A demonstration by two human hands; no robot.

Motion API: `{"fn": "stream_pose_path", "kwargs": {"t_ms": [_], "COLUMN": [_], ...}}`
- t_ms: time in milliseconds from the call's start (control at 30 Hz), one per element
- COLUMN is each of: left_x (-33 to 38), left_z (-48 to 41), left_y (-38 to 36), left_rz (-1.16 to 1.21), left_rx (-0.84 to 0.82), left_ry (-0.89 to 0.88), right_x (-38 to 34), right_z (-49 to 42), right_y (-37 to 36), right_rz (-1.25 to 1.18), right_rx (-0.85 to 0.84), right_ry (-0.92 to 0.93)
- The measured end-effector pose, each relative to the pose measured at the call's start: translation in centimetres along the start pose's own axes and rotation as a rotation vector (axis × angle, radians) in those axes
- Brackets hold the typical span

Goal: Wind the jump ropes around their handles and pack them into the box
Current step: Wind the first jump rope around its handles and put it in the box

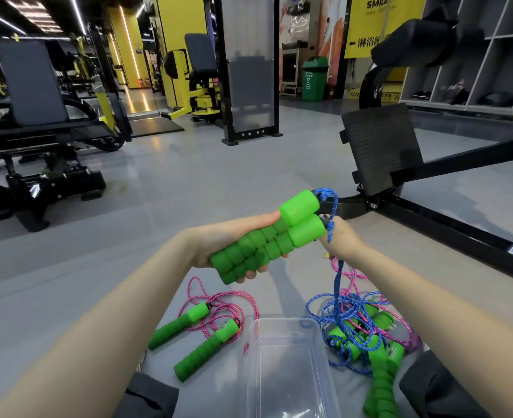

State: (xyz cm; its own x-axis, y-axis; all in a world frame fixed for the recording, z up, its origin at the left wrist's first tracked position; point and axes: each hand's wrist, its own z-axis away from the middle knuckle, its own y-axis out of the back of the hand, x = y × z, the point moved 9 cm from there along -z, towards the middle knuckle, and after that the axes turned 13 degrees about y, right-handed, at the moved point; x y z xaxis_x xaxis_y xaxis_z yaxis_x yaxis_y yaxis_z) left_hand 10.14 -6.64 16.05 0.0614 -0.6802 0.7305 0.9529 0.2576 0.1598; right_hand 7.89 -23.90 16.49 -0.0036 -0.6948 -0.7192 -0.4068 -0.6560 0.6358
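We are holding a pair of green handles (267, 245) side by side in the left grip (219, 242). Its fingers are curling round the ribbed foam, and the smooth caps are pointing up and away from us. The right grip (344, 244) is sitting just beside those caps and is pinching the blue rope (334, 203). That rope is looping out of the cap ends and hanging straight down past the wrist. It is running into a tangle of blue and pink cord (354, 321) that is lying on the grey floor (68, 297) to our right, with several more green handles mixed into it. The clear box (256, 330) is standing open on the floor between our knees, just beside that tangle. To its left a pink rope (219, 300) is lying loose, with its two green handles (178, 325) resting near the box. Beyond our hands a black foot plate (382, 149) is standing tilted on its frame.
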Motion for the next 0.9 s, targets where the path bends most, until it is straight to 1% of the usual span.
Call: {"fn": "stream_pose_path", "kwargs": {"t_ms": [33,100,200,300,400,467,533,600,667,733,800,867,900], "left_x": [0.3,0.9,0.3,-1.5,-2.8,-3.0,-2.9,-2.5,-2.1,-1.9,-1.9,-1.8,-1.7], "left_z": [-0.2,-0.5,-0.3,0.1,0.7,0.9,1.0,1.4,1.6,1.4,0.7,0.0,-0.2], "left_y": [-0.5,-0.2,2.5,5.6,7.5,7.7,7.3,6.9,6.3,5.7,5.1,4.8,4.8], "left_rz": [0.014,0.073,0.143,0.19,0.267,0.312,0.353,0.38,0.378,0.347,0.324,0.301,0.269], "left_rx": [-0.013,0.035,0.231,0.413,0.512,0.485,0.401,0.317,0.247,0.225,0.244,0.295,0.339], "left_ry": [-0.012,-0.043,-0.041,0.001,0.018,0.019,0.024,0.013,-0.002,-0.002,0.012,0.031,0.041], "right_x": [-0.6,-0.8,-0.6,-1.9,-3.6,-4.5,-5.2,-5.0,-3.6,-2.4,-2.3,-3.1,-3.7], "right_z": [0.1,0.5,1.3,1.4,1.4,1.5,1.1,0.5,0.3,0.6,1.3,2.1,2.6], "right_y": [-0.7,-2.1,-4.2,-4.4,-4.7,-5.2,-4.7,-3.5,-2.8,-3.0,-4.0,-5.7,-6.7], "right_rz": [0.007,0.015,0.072,0.098,0.136,0.085,0.027,0.065,0.15,0.322,0.512,0.646,0.673], "right_rx": [-0.037,-0.115,-0.273,-0.312,-0.346,-0.335,-0.223,-0.084,-0.04,-0.106,-0.218,-0.352,-0.422], "right_ry": [0.021,-0.028,-0.079,-0.027,0.07,0.106,0.141,0.179,0.132,0.086,0.034,0.026,0.037]}}
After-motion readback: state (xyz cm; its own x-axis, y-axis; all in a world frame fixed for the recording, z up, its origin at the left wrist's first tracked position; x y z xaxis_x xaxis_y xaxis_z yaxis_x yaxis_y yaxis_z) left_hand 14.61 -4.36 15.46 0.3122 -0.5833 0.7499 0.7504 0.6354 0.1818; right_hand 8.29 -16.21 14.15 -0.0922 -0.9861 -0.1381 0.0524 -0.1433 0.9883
